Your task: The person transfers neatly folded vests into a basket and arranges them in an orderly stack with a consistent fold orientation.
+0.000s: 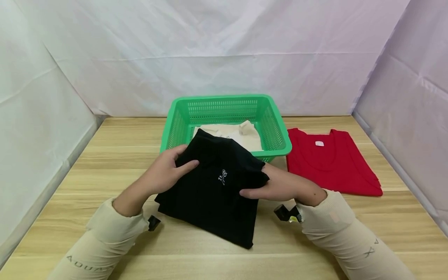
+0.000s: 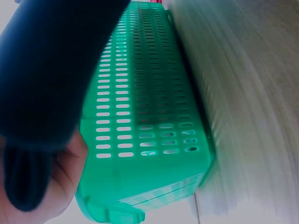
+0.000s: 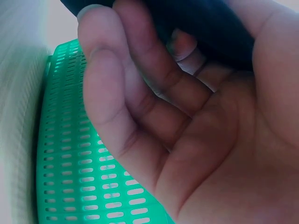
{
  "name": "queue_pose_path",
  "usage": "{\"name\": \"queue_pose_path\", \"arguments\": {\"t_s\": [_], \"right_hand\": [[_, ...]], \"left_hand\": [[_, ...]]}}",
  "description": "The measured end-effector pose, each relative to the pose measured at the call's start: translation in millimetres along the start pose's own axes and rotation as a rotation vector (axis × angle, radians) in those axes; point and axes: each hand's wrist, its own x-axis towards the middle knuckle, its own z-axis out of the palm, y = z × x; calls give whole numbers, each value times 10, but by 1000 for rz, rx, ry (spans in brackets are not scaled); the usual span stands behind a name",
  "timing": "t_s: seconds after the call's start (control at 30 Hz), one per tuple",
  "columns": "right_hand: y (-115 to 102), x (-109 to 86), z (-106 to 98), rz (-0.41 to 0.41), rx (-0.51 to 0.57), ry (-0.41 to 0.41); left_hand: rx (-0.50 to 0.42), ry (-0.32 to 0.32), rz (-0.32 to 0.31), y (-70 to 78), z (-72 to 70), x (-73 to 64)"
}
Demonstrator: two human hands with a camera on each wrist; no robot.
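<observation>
Apparent placing step: left grip point(image 1: 165, 171) and right grip point(image 1: 274, 182) pinch a folded black shirt point(image 1: 213, 202) at its 10 and 3 o'clock edges, the shirt hiding part of the near rim of the green basket point(image 1: 224, 97) at 12 o'clock, the next move likely calling for level lowering onto the cream garment point(image 1: 250, 141) inside.

1. Eight o'clock: cream left sleeve point(image 1: 105, 241) is carrying dark "AQUA" lettering point(image 1: 86, 265).
2. Four o'clock: cream right sleeve point(image 1: 350, 237) is matching, dark-lettered.
3. Black left-wrist block point(image 1: 154, 223) is showing; black right-wrist block point(image 1: 281, 212) is bearing yellow-green.
</observation>
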Motion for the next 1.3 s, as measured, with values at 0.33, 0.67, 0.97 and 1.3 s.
{"name": "queue_pose_path", "arguments": {"t_s": [0.33, 0.67, 0.97, 1.3], "right_hand": [[-6, 1, 16, -74, 31, 14], [12, 26, 67, -103, 82, 56], [-21, 104, 182, 32, 146, 109], [-68, 299, 426, 108, 400, 165]], "left_hand": [[59, 57, -62, 70, -121, -69], [129, 128, -16, 208, -352, -41], [271, 89, 46, 384, -560, 116], [440, 102, 56, 518, -727, 390]]}}
